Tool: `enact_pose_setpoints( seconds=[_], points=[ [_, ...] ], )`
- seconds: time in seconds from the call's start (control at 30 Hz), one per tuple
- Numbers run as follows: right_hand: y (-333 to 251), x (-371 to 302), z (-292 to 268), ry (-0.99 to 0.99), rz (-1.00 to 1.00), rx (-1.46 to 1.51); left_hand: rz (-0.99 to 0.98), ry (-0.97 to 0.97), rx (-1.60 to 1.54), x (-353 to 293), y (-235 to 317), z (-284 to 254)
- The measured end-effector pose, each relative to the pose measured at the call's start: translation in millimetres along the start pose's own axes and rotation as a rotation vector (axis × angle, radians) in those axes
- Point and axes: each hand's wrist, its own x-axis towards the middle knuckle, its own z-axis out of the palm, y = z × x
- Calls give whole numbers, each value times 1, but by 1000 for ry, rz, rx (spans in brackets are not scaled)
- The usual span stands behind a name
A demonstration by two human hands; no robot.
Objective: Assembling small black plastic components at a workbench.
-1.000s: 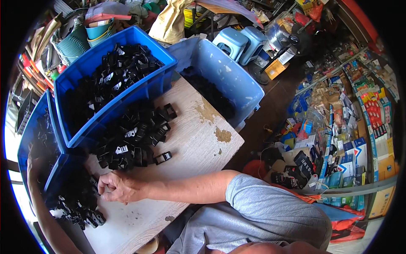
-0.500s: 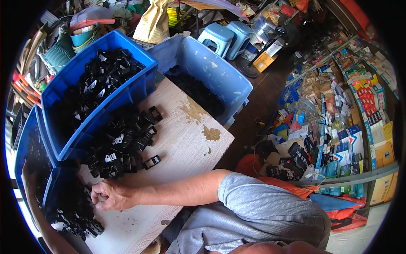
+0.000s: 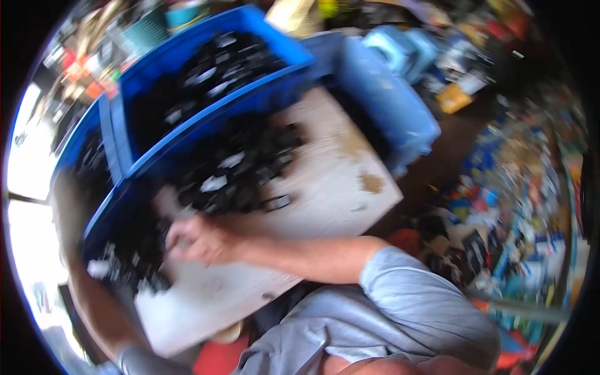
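Observation:
My right hand (image 3: 203, 240) hovers over the left part of the table, its fingers bent inward beside a heap of small black plastic parts (image 3: 134, 259). Whatever those fingers hold, if anything, is blurred. My left hand (image 3: 67, 197) is at the far left, raised beside a blue bin (image 3: 103, 134) with black parts in it; motion smears its fingers. Farther up the table lies a larger pile of black plastic clip-like parts (image 3: 234, 165), some with pale faces. One single part (image 3: 277, 202) sits at this pile's near right edge.
A big blue bin (image 3: 219, 112) full of black parts stands behind the pile. Another lighter blue tub (image 3: 400, 100) holds dark parts past the worn wooden table's (image 3: 337, 181) far edge. Blue stools (image 3: 400, 50) are behind it. Shelves with packaged goods (image 3: 525, 206) fill the right.
My view has swung, so the bins and table sit farther right in the picture and look blurred. The left hand remains by the left bin, and more of its forearm shows.

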Motion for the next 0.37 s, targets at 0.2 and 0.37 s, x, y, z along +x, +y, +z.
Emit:
enact_pose_setpoints(
  seconds=[0.2, 0.37],
  points=[
    [-30, 0, -22, -103, 473, 128, -602, 122, -581, 22, 13, -3],
    [-30, 1, -12, -132, 541, 224, -447, 278, -359, -2, 22, -39]
  ],
)
